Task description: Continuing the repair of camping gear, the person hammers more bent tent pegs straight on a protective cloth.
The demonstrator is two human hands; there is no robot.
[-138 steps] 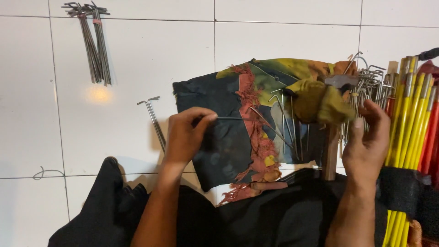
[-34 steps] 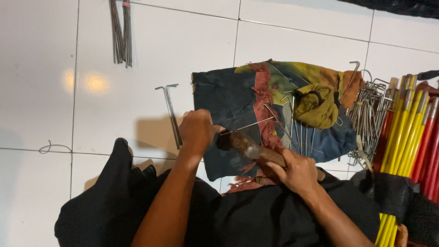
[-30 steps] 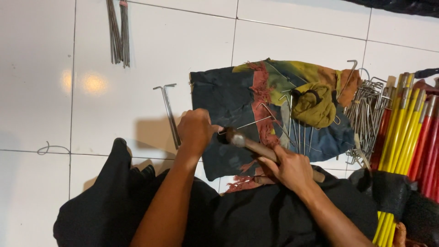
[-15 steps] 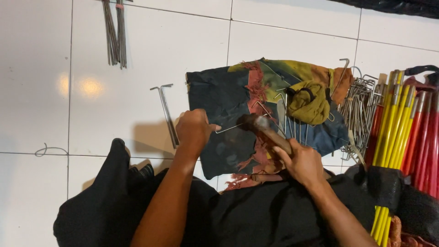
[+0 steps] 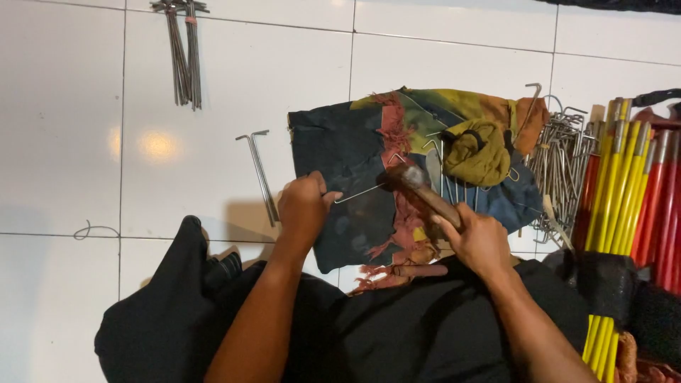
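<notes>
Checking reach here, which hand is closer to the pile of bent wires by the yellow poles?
Right. The right hand is just left of the wire pile; the left hand is farther left.

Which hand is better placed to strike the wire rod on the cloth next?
Probably the right hand: it grips the hammer, whose head sits over the wire rod. The left hand pins the rod's other end.
</notes>
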